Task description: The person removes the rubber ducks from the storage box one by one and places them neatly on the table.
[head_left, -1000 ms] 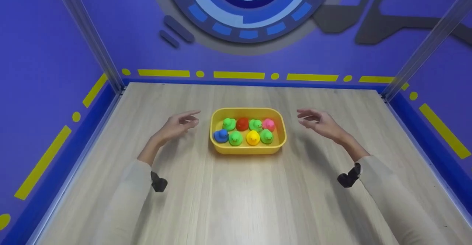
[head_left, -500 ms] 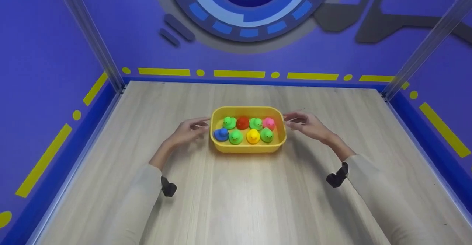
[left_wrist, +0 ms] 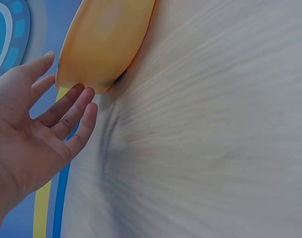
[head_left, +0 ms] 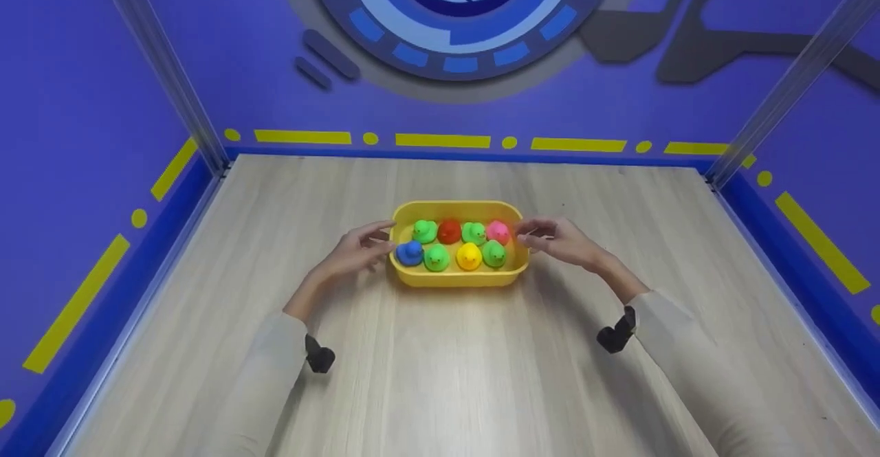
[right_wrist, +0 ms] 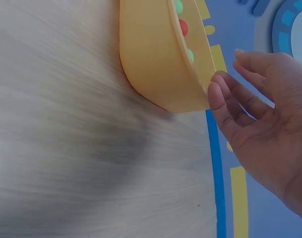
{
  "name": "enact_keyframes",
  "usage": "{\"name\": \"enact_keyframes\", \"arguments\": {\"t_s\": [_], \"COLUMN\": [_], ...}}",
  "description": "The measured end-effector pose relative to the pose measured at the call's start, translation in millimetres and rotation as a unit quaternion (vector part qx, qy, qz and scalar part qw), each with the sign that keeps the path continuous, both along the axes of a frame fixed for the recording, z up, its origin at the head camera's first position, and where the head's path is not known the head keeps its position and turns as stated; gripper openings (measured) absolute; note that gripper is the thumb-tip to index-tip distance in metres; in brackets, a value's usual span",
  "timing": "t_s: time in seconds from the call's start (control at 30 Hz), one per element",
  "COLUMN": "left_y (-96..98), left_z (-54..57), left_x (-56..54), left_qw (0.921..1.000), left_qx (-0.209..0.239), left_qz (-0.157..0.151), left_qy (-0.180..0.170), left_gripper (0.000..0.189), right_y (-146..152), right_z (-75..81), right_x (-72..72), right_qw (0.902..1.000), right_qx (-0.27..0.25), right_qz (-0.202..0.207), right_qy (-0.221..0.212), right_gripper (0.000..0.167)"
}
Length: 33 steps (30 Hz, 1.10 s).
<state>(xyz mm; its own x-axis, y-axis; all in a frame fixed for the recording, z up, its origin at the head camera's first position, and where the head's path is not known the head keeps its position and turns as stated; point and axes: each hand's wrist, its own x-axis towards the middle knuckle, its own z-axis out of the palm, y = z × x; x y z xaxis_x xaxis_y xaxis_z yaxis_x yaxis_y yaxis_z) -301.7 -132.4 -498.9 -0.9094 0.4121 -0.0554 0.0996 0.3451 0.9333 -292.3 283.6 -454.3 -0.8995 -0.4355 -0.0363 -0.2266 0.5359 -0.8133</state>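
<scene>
A yellow plastic basin (head_left: 459, 280) with rounded corners stands on the table in the head view. Small toy ducks lie in it: several green ones, such as the green duck (head_left: 436, 258), a blue duck (head_left: 410, 253), a yellow duck (head_left: 469, 257) and a pink duck (head_left: 498, 232). A red toy (head_left: 449, 231) sits in the back row. At the basin's left end is my left hand (head_left: 356, 251), fingers loosely bent, fingertips at the wall. My right hand (head_left: 562, 242) is at the other end, its fingertips against the wall in the right wrist view.
The wood-grain table (head_left: 440, 374) is bounded by a blue back panel (head_left: 447, 117) and blue side panels, with metal posts (head_left: 161, 65) at the corners. Small black devices (head_left: 320, 355) are worn at both wrists.
Both hands have moved inward from the sides to the basin's two ends. The basin and the ducks have kept their place on the table.
</scene>
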Motion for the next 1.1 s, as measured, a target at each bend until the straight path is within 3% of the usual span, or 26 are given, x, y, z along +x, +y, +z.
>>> {"name": "enact_keyframes", "arguments": {"t_s": [0.23, 0.37, 0.57, 0.77, 0.93, 1.1], "left_y": [2.1, 3.8, 9.5, 9.6, 10.0, 9.8], "left_z": [-7.4, -9.3, -10.4, -9.5, -9.4, -10.3], "left_x": [-3.6, -3.2, -2.5, -3.4, -2.1, -0.2], "left_qw": [0.9999, 0.9991, 0.9973, 0.9972, 0.9975, 0.9965], "left_qx": [0.01, 0.034, 0.047, 0.049, 0.043, 0.042], "left_qz": [0.006, 0.016, 0.034, 0.038, 0.034, 0.048], "left_qy": [-0.005, -0.021, -0.045, -0.041, -0.044, -0.054], "left_gripper": [0.055, 0.056, 0.059, 0.058, 0.058, 0.057], "right_y": [-16, -27, -39, -46, -51, -60], "right_z": [4.6, 7.1, 2.5, 2.1, 4.9, 2.6], "right_x": [2.5, 0.4, -7.5, -7.3, -5.9, -5.4], "right_qw": [0.9975, 0.996, 0.9965, 0.9937, 0.9864, 0.9745], "right_qx": [0.016, 0.025, 0.044, 0.092, 0.152, 0.201], "right_qz": [0.05, 0.066, 0.052, 0.026, 0.04, 0.073], "right_qy": [0.048, 0.055, 0.048, 0.057, 0.048, 0.067], "right_gripper": [0.029, 0.029, 0.031, 0.032, 0.036, 0.029]}}
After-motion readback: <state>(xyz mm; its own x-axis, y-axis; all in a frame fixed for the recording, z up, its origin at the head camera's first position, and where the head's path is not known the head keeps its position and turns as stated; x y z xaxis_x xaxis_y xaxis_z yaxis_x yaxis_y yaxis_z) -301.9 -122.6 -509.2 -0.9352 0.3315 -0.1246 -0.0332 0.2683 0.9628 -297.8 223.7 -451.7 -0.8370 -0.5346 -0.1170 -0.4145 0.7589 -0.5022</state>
